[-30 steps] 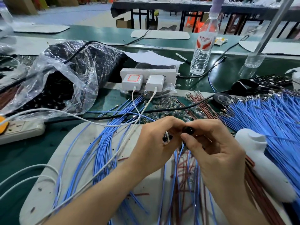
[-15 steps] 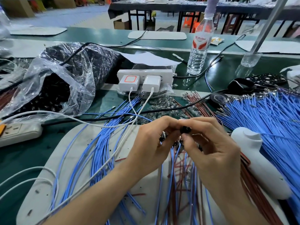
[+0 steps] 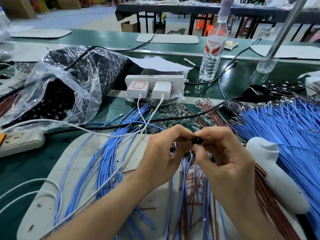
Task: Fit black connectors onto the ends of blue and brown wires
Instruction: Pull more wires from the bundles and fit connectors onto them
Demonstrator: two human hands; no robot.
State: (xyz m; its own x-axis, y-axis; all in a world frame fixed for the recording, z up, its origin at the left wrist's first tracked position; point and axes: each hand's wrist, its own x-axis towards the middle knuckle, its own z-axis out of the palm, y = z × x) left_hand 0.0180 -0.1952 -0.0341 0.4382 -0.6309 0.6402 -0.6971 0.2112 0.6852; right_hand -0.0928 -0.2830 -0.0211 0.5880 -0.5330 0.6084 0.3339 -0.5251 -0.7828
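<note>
A small black connector [image 3: 197,140] is pinched between the thumb and fingers of my right hand [image 3: 223,163] above the white mat. My left hand [image 3: 162,156] meets it from the left, its fingertips curled against the connector and a wire end I cannot make out. Blue and brown wires [image 3: 186,184] hang down from under both hands, some with black connectors on their ends. A fan of blue wires [image 3: 284,125] lies at the right, brown wires [image 3: 210,115] behind the hands, and more blue wires [image 3: 110,153] at the left.
A clear plastic bag [image 3: 69,87] holding black connectors sits at the left. A white power strip [image 3: 154,80] with two chargers stands behind, a water bottle [image 3: 212,56] further right. A white handheld device [image 3: 277,175] lies at the right, another power strip [image 3: 19,141] at the far left.
Both hands stay together on the connector with only small finger shifts. The connector now shows more plainly between the fingertips.
</note>
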